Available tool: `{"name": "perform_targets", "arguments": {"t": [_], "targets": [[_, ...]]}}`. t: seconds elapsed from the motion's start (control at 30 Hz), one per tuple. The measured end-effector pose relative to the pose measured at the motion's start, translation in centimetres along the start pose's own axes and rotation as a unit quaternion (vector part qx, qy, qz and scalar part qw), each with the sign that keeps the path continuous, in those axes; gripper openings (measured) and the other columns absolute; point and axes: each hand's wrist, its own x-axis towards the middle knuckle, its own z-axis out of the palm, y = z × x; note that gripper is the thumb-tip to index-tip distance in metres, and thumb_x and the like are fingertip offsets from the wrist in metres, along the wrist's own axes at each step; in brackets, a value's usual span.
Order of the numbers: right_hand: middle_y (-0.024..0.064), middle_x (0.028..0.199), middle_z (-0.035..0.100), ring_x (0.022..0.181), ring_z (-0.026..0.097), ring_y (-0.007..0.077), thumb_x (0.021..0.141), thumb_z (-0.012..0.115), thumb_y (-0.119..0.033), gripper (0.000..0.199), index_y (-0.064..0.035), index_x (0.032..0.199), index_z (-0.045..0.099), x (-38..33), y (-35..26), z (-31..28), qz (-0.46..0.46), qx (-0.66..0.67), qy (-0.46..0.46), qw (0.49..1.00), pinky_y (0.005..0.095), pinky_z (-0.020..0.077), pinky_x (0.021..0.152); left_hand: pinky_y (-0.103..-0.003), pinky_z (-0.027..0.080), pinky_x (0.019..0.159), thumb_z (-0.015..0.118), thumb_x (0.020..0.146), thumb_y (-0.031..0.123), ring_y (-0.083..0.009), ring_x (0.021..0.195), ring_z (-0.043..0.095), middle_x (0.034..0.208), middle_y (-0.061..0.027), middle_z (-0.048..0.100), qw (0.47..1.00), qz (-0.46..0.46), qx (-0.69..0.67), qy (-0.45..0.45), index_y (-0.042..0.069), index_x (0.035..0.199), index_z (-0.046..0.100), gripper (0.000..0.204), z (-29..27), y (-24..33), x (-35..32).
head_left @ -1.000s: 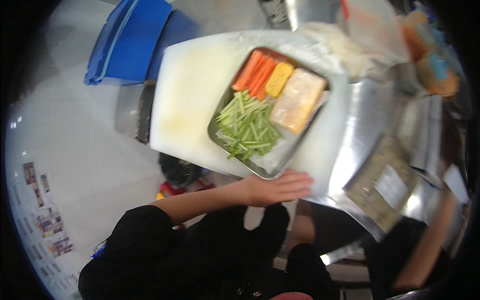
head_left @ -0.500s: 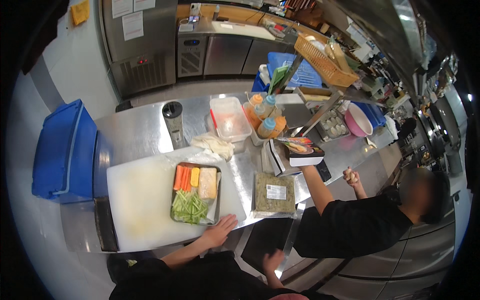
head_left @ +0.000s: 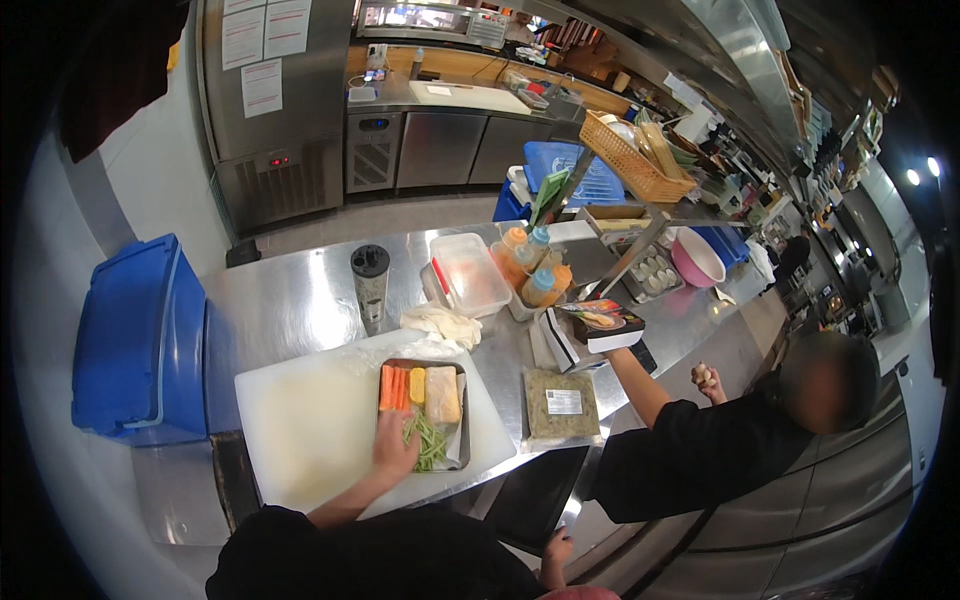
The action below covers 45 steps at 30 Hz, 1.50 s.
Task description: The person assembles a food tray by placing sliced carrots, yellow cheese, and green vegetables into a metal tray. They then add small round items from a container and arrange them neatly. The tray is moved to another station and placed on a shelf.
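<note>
My left hand (head_left: pixel 396 446) lies over the left side of a metal tray (head_left: pixel 464 440), its fingers stretched out against the shredded green vegetable strips (head_left: pixel 430 446). Orange sticks (head_left: pixel 395 388), a yellow piece (head_left: pixel 417 386) and a pale block (head_left: pixel 441 394) fill the tray's far part. Under the tray is a white cutting board (head_left: pixel 310 430). My right hand (head_left: pixel 558 548) hangs low beside the metal edge of a dark panel (head_left: pixel 535 500) below the counter; its fingers are too small and blurred to read.
A flat sealed pack (head_left: pixel 560 405) sits right of the board. Behind are a crumpled cloth (head_left: pixel 440 324), a dark-lidded tumbler (head_left: pixel 370 285), a clear container (head_left: pixel 470 275) and squeeze bottles (head_left: pixel 538 286). A co-worker (head_left: pixel 700 440) at right touches a box (head_left: pixel 605 325). A blue bin (head_left: pixel 135 340) stands left.
My left hand has gone from the board's near edge up to the tray's green strips. My right hand has dropped slightly lower. The whole view has shifted a little.
</note>
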Motion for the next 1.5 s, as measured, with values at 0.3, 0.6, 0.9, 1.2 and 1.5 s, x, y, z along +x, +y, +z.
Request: {"name": "perform_targets", "arguments": {"t": [0.3,0.6,0.9,1.2,1.5], "targets": [[0.0279,0.09,0.066,0.088,0.063,0.0468,0.097,0.045,-0.042,0.051,0.0052,0.095,0.064,-6.3,-4.9,6.1,-0.108,0.116,-0.069,0.985,0.0534,0.0474,0.08,-0.05,0.033,0.103,0.06,0.089,0.022,-0.0428,0.123,0.039,0.133,-0.0257,0.039,0.985,-0.091,0.135,0.05,-0.004,0.136,0.033,0.06,-2.3,-7.3,4.4],[0.0235,0.107,0.059,0.103,0.053,0.0416,0.088,0.057,-0.014,0.026,0.0025,0.107,0.059,-11.4,-11.0,1.4,-0.248,0.137,0.0,0.959,0.0464,0.0424,0.091,-0.05,0.03,0.108,0.056,0.093,0.031,-0.04,0.131,0.034,0.142,-0.0229,0.037,0.954,-0.18,0.227,0.081,-0.004,0.138,0.034,0.061,-5.6,-15.1,7.0],[0.0234,0.115,0.057,0.112,0.052,0.0406,0.086,0.057,-0.007,0.031,0.0037,0.115,0.055,-10.8,-24.2,-1.1,-0.469,0.186,-0.084,0.859,0.0461,0.039,0.1,-0.05,0.023,0.111,0.053,0.094,0.033,-0.0366,0.136,0.031,0.142,-0.0213,0.042,0.925,-0.161,0.337,0.071,-0.004,0.136,0.041,0.058,-6.5,-20.3,11.1],[0.0241,0.11,0.056,0.104,0.05,0.0429,0.083,0.062,-0.017,0.039,0.0045,0.115,0.055,-8.7,-25.2,3.6,-0.478,0.073,-0.059,0.873,0.05,0.0416,0.092,-0.049,0.024,0.109,0.055,0.092,0.032,-0.0349,0.133,0.034,0.134,-0.0203,0.046,0.924,-0.091,0.346,0.137,-0.004,0.13,0.046,0.053,-6.5,-19.7,10.0],[0.0219,0.108,0.056,0.103,0.05,0.0415,0.081,0.067,-0.025,0.035,0.0033,0.1,0.061,-8.0,-26.4,3.3,-0.462,0.035,-0.075,0.883,0.0495,0.0432,0.089,-0.048,0.025,0.108,0.055,0.091,0.031,-0.0344,0.13,0.037,0.13,-0.0196,0.048,0.919,-0.078,0.356,0.15,-0.003,0.126,0.048,0.049,-6.7,-18.8,9.9]]}}
